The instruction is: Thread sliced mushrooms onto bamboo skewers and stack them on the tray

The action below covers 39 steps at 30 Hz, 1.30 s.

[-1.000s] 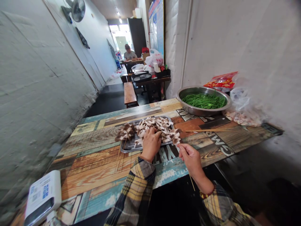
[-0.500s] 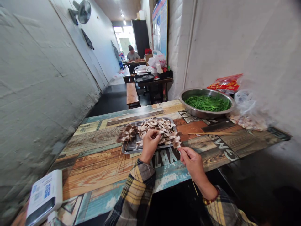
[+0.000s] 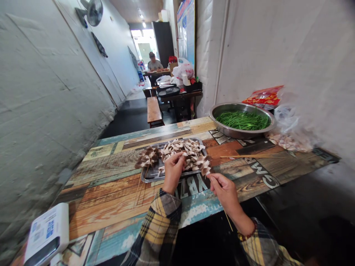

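Observation:
My right hand (image 3: 224, 190) is closed around a thin bamboo skewer (image 3: 228, 220), whose bare end sticks out below the fist. Mushroom pieces (image 3: 204, 164) are threaded at the skewer's upper end, beside the tray's right corner. Over the tray, my left hand (image 3: 174, 170) pinches a small pale mushroom piece (image 3: 184, 154) between thumb and fingertips. Behind it, a heap of torn mushrooms (image 3: 191, 147) fills much of the metal tray (image 3: 151, 176). Finished-looking mushroom skewers (image 3: 148, 157) rest on the tray's left side, their sticks (image 3: 138, 188) jutting toward me.
Bare skewers (image 3: 249, 156) lie on the wood-patterned table (image 3: 111, 195) at right. Beyond them stand a steel basin (image 3: 241, 133) of green chives and plastic bags (image 3: 291, 129). A white device (image 3: 48, 232) sits at near left. Farther back are a bench (image 3: 154, 110) and a seated person (image 3: 154, 63).
The view has shifted slightly. My left hand stays pinched over the mushroom heap, and my right hand still grips the loaded skewer, with little movement.

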Available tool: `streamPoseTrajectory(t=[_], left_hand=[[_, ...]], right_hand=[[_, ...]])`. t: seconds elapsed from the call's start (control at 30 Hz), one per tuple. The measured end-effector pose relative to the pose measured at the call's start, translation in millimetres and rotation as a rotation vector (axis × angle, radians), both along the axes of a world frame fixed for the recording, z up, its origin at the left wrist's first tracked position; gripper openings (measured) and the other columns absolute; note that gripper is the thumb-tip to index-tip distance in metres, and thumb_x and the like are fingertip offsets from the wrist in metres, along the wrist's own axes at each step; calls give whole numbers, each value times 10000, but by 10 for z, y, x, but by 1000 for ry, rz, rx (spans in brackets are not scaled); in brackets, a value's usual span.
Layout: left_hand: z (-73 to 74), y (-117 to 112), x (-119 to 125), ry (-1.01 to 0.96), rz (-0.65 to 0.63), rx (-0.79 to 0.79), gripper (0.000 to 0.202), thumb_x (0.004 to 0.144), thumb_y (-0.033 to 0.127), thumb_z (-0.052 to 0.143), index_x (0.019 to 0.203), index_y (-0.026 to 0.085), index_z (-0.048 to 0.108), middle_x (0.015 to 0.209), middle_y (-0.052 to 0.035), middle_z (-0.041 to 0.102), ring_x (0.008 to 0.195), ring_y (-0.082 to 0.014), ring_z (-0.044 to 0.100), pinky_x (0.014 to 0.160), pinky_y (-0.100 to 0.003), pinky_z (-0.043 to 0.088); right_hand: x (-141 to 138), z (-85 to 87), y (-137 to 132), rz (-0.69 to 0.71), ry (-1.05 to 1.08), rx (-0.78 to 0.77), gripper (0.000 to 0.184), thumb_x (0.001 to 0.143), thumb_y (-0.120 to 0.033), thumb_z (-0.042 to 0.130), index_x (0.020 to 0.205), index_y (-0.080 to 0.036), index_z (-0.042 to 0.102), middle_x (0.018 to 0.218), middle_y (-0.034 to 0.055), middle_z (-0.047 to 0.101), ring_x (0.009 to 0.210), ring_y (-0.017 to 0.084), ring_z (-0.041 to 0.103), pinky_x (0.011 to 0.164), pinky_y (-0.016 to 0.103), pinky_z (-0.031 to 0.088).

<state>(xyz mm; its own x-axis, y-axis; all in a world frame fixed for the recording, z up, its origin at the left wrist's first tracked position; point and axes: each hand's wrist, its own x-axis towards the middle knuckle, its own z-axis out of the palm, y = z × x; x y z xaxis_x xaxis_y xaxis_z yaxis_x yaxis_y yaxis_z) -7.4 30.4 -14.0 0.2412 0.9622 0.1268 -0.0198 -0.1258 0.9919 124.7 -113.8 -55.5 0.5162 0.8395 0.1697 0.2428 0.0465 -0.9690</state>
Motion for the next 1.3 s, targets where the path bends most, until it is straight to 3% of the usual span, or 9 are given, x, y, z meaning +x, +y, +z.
streamPoseTrajectory(t=[0.1, 0.27, 0.5, 0.7, 0.9, 1.1, 1.3], left_hand=[[42, -27, 6, -147, -83, -163, 340, 704, 353, 671, 968, 139, 691, 706, -34, 668, 551, -115, 576, 501, -217, 400], [90, -45, -5, -345, -159, -235, 326, 695, 288, 694, 987, 142, 684, 847, -65, 697, 694, -132, 622, 663, -257, 482], [93, -56, -3, -364, -205, -201, 537, 652, 237, 770, 1161, 186, 607, 814, -28, 691, 666, -97, 593, 520, -172, 375], [107, -61, -9, -334, -229, -221, 376, 658, 269, 772, 995, 127, 683, 882, -89, 719, 674, -98, 591, 540, -180, 394], [119, -89, 8, -295, -242, -215, 385, 657, 287, 768, 1007, 144, 695, 793, -36, 701, 621, -81, 569, 546, -192, 398], [100, -88, 11, -295, -219, -224, 273, 635, 287, 782, 824, 136, 656, 675, -10, 661, 570, -78, 561, 515, -184, 371], [75, -83, 9, -288, -239, -210, 221, 631, 245, 773, 801, 139, 678, 659, 8, 637, 568, -65, 533, 527, -181, 372]], right_hand=[[-5, 5, 1, 6, -37, -7, 323, 896, -411, 513, 897, -144, 694, 517, -32, 517, 455, 107, 463, 449, 208, 357], [-31, 56, -17, 55, -110, -12, 301, 899, -383, 507, 865, -154, 698, 513, -30, 531, 465, 112, 495, 464, 207, 369], [-50, 70, -27, 113, -231, 36, 267, 899, -335, 505, 807, -164, 689, 503, -33, 552, 472, 118, 539, 522, 211, 408], [-51, 52, -19, 114, -285, 50, 268, 906, -337, 504, 798, -172, 686, 503, -31, 565, 475, 121, 551, 539, 216, 417], [-57, 82, -34, 126, -325, 30, 290, 912, -344, 487, 776, -182, 685, 506, -21, 564, 491, 134, 557, 560, 231, 426], [-60, 48, -32, 113, -336, 30, 284, 911, -350, 491, 802, -182, 691, 520, -20, 571, 493, 134, 559, 562, 232, 429], [-56, 51, -30, 103, -338, 31, 290, 910, -353, 497, 775, -181, 686, 511, -25, 564, 486, 129, 547, 549, 226, 422]])
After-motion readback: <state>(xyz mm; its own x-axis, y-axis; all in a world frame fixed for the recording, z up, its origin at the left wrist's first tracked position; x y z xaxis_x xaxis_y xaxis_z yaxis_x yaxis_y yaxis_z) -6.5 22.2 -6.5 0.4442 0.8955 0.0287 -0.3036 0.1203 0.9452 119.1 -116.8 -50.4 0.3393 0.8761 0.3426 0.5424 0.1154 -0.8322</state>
